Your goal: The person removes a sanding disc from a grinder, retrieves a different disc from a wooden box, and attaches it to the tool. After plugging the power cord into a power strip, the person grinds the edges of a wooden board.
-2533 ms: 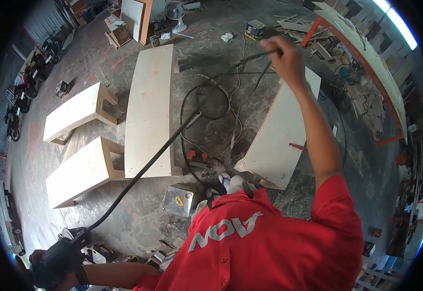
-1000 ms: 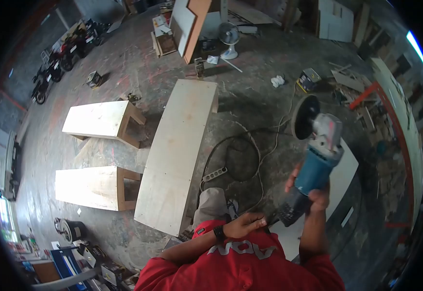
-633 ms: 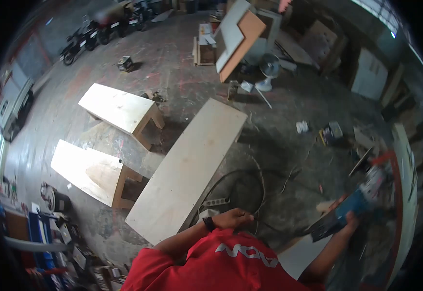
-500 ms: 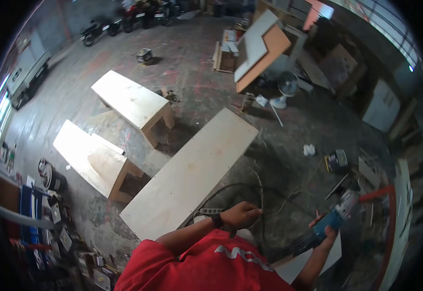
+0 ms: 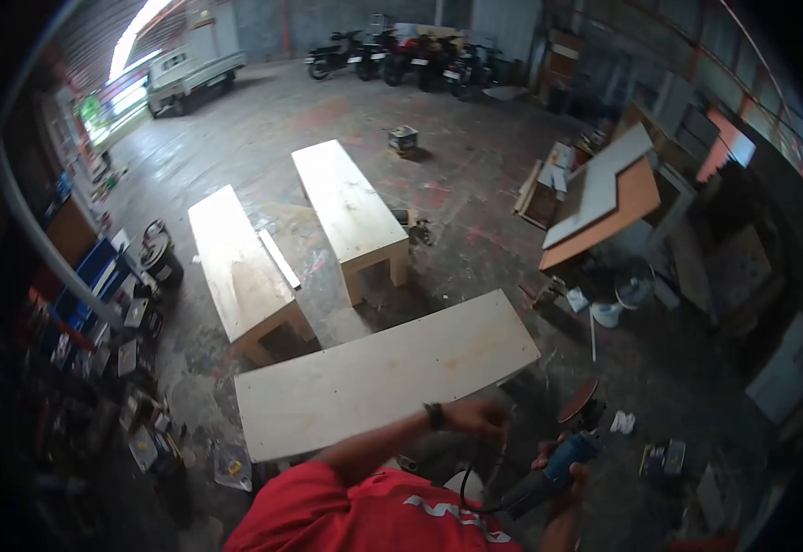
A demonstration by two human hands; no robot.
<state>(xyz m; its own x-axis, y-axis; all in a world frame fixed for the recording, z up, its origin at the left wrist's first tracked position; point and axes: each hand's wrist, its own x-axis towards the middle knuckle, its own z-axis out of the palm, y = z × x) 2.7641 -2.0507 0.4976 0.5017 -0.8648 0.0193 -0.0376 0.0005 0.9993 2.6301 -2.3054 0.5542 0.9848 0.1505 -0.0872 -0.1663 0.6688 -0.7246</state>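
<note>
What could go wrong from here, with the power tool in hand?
The black cord loops between the left hand and the blue power tool, so it could snag or tug the tool off line.

The tool's round disc looks exposed, and the right hand gripping the body is bare, so a slip might hurt the fingers.

The disc is also near the end of the closest wooden bench; a careless swing could mark it.

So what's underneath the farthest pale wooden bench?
Through the open near end of that bench, shadowed grey floor shows; whatever lies deeper is covered by the bench itself.
</note>
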